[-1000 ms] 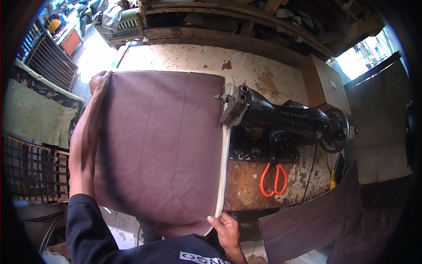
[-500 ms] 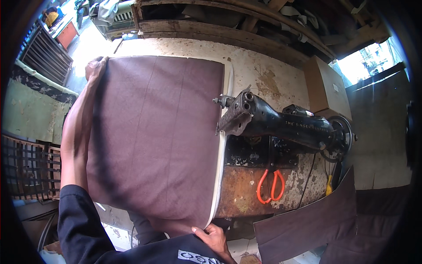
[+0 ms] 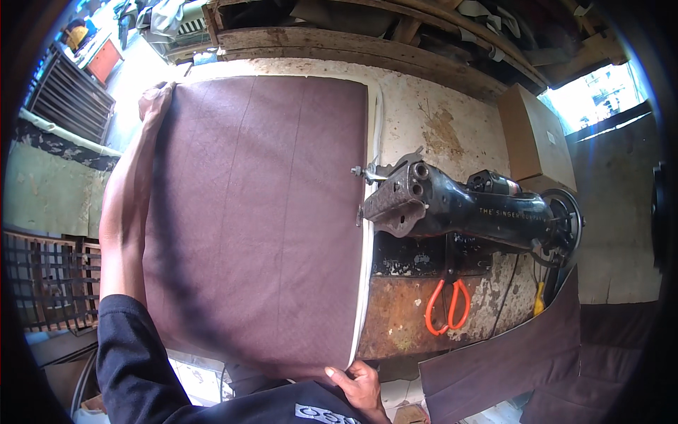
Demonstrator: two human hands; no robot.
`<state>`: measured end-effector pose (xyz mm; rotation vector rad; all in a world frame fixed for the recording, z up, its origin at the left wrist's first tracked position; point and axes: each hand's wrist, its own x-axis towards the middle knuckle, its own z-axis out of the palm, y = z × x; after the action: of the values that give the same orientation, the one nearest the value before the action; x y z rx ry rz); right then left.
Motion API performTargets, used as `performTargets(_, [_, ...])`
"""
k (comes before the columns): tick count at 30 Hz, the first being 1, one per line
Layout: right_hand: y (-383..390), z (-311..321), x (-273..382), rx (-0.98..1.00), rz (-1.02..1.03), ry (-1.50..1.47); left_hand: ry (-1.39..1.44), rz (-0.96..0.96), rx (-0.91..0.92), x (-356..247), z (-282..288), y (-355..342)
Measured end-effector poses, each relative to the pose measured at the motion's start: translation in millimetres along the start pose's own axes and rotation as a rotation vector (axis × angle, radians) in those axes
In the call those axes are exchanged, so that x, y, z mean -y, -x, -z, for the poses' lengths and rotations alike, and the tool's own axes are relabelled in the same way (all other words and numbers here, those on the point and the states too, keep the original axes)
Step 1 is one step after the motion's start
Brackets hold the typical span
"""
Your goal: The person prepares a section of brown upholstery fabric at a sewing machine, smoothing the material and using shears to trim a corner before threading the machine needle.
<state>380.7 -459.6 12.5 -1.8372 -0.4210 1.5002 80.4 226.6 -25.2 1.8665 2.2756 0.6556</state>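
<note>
A large maroon-brown sheet of upholstery material [image 3: 254, 205], leather-like and faintly creased, lies spread before me with a white strip [image 3: 366, 297] along its right edge. That right edge runs under the head of an old black sewing machine [image 3: 487, 212]; the needle and foot are hidden. With my arm stretched along its left side, my left hand [image 3: 155, 102] is closed on the far left corner. At the near right corner my right hand [image 3: 359, 387] pinches the sheet's edge, thumb on top.
Orange-handled scissors [image 3: 448, 307] lie on the worn table beside the machine, their blades toward its base. A yellow-handled tool [image 3: 539, 298] is further right. More brown pieces [image 3: 508, 360] hang at the near right. A cardboard box [image 3: 533, 138] stands behind the machine; wooden shelving [image 3: 353, 49] borders the far side.
The whole view has shifted slightly, with the machine and scissors now further right and lower. The sheet's near end looks flatter, its fold less marked. Both hands keep their corners.
</note>
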Motion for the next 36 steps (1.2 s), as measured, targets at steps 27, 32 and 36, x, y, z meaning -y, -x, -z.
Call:
performTargets(27, [17,-7,54,-0.024,-0.122,-0.32,-0.063,-0.121,-0.065,-2,-37,-83])
performTargets(32, [14,-1,67,0.002,-0.141,-0.227,-0.124,-0.212,-0.11,-18,-44,-90])
performTargets(36, [17,1,63,0.017,-0.202,-0.289,0.005,-0.23,-0.155,-41,-46,-83])
